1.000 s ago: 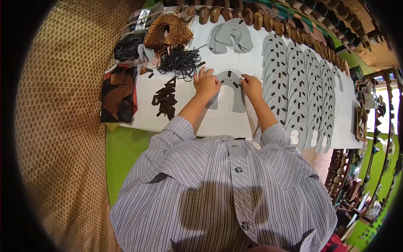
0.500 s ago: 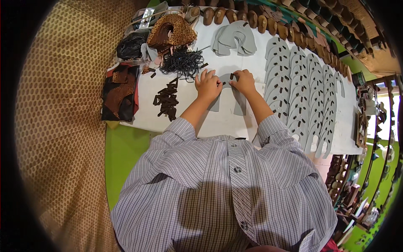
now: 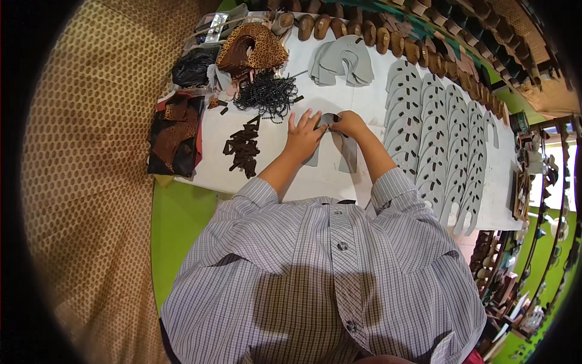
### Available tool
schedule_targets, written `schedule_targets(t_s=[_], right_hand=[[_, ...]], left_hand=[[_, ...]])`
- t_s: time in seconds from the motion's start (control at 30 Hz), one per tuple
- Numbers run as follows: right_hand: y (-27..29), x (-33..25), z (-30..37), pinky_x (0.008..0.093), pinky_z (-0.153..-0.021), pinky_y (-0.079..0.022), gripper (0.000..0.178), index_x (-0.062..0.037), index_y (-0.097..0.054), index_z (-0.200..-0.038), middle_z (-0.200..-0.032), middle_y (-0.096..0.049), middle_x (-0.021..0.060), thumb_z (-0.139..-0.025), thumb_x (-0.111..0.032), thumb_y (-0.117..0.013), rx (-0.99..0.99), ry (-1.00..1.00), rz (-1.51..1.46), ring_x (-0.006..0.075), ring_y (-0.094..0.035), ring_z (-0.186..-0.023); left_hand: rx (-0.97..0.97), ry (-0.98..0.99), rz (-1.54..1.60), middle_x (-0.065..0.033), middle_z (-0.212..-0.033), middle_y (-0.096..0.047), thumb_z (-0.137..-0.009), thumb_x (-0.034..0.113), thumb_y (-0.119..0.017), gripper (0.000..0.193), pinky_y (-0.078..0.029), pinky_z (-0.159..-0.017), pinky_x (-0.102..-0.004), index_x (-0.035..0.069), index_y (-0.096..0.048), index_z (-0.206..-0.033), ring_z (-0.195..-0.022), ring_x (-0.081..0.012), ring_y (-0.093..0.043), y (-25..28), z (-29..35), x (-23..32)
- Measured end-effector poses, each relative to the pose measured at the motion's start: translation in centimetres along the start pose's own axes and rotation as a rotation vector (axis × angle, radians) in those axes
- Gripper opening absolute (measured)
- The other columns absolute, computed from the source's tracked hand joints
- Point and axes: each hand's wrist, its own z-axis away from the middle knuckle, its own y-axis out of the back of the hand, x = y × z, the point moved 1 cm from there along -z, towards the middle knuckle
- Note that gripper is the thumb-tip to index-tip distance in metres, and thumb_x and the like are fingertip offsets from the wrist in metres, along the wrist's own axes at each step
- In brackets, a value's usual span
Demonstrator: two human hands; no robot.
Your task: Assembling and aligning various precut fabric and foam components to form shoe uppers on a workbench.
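A grey horseshoe-shaped shoe upper piece (image 3: pixel 347 159) lies on the white table in front of me, its two legs toward my body. My left hand (image 3: pixel 303 141) is at its curved top, thumb and index finger closed on the edge and the other fingers spread. On the opposite side of the curve, my right hand (image 3: pixel 350 124) pinches with curled fingers. Whatever small strip may be under the fingertips is mostly hidden. To the left of my left hand is a loose pile of short dark brown strips (image 3: pixel 241 150).
Overlapping rows of grey upper pieces with small dark strips (image 3: pixel 431 133) cover the right side. More grey pieces are stacked (image 3: pixel 341 57) beyond my hands. Black bead strings (image 3: pixel 267 94) and leopard-print pieces (image 3: pixel 260 45) lie back left. Brown rounded forms (image 3: pixel 368 31) line the far edge.
My hands have drawn closer together over the top of the curve. The dark strip that showed at my right fingertips is now mostly covered. The whole view has shifted slightly.
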Motion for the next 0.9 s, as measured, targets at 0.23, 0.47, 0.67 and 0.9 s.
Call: schedule_targets(t_s=[0.23, 0.47, 0.67, 0.9], right_hand=[[-0.2, 1.0, -1.0, 0.0369, -0.061, -0.048, 0.037, 0.0014, -0.065, -0.079, -0.072, -0.063, 0.0178, -0.074, -0.035, -0.065, -0.069, -0.034, -0.132, 0.0290, -0.062, -0.064], [0.4, -0.5, 0.2, 0.0378, -0.069, -0.047, 0.049, 0.0031, -0.065, -0.086, -0.085, -0.064, 0.0225, -0.078, -0.045, -0.057, 0.072, -0.222, -0.419, 0.0310, -0.062, -0.077], [0.4, 1.3, -1.8, 0.0406, -0.073, -0.047, 0.041, -0.0011, -0.066, -0.093, -0.090, -0.066, 0.0176, -0.080, -0.038, -0.055, -0.092, -0.203, -0.210, 0.0305, -0.061, -0.081], [-0.9, 0.7, -1.6, 0.0339, -0.072, -0.048, 0.023, -0.0050, -0.067, -0.092, -0.089, -0.065, 0.0166, -0.073, -0.018, -0.062, 0.081, 0.076, -0.051, 0.0303, -0.063, -0.083]], left_hand=[[-0.081, -0.098, -0.133, -0.0038, -0.131, -0.044, -0.079, 0.023, -0.059, 0.025, -0.017, -0.099, -0.0600, 0.023, -0.065, -0.104, -0.125, -0.0256, -0.034, 0.6, -0.5, 0.4], [-0.172, 0.044, -0.066, -0.0047, -0.134, -0.041, -0.079, 0.021, -0.059, 0.030, -0.014, -0.101, -0.0611, 0.028, -0.063, -0.108, -0.127, -0.0278, -0.031, 0.8, 0.3, 0.5], [-0.268, 0.190, 0.003, -0.0094, -0.139, -0.034, -0.080, 0.019, -0.054, 0.039, -0.007, -0.102, -0.0616, 0.033, -0.059, -0.115, -0.129, -0.0324, -0.026, 0.8, 0.7, 0.6], [-0.272, 0.221, 0.024, -0.0101, -0.140, -0.034, -0.080, 0.017, -0.051, 0.042, -0.007, -0.103, -0.0612, 0.035, -0.057, -0.118, -0.130, -0.0328, -0.026, 0.4, 0.9, 0.5]])
